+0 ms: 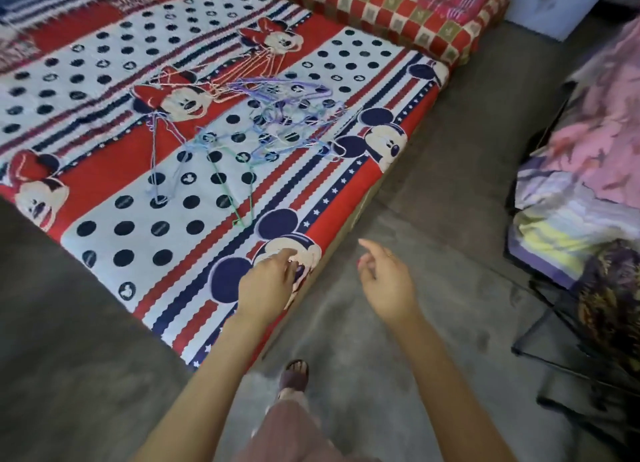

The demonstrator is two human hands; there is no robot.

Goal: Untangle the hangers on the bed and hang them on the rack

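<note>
**Both hands reaching in, the tangle not yet touched**

Nearest the camera, a pink-trousered leg and a dark sandalled foot (294, 375) stand on the grey floor just off the bed's near corner. Now left to right. On the left, the low bed under its red, white and navy cartoon-mouse bedspread (114, 171). Over its near corner hangs the left hand (268, 285), fingers loosely curled, nothing in them. Further in, towards the bed's right edge, lies the heap of thin wire hangers (263, 122) — pink, purple, pale blue, one green — hooks and shoulders all crossed. Well short of it, the right hand (384, 281) is over the floor, relaxed and holding nothing.

How to play it, I'd say: pin the heap with one hand, pick an outer hanger such as the green one, and slide its hook free rather than yanking. At far right, the black metal rack (568, 344), draped with clothes, waits.
</note>
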